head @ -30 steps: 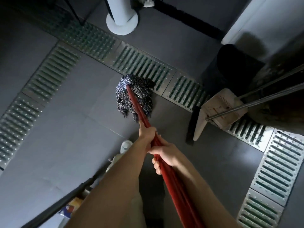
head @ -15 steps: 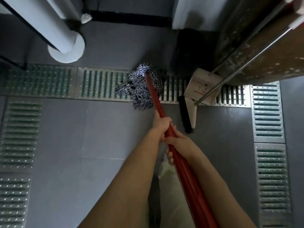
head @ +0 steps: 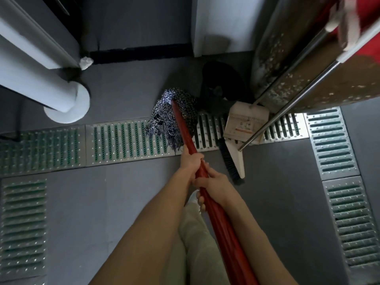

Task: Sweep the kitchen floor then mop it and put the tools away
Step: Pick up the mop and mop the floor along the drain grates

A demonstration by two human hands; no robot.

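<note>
Mop (head: 174, 116) in both your hands, its head at the far corner of the kitchen floor (head: 102, 202).

Your left hand (head: 191, 161) wraps the red mop handle (head: 205, 182) higher toward the head, and your right hand (head: 216, 182) grips it just below. The stringy head lies across the drain grate (head: 123, 145), close to the broom (head: 232, 161) and dustpan (head: 244, 122) propped by the cabinet (head: 308, 68). Sweeping looks done, mopping seems underway, and putting tools away remains. Whether the floor is wet is hard to tell in this dimness; the dark object behind the mop is unclear.
</note>
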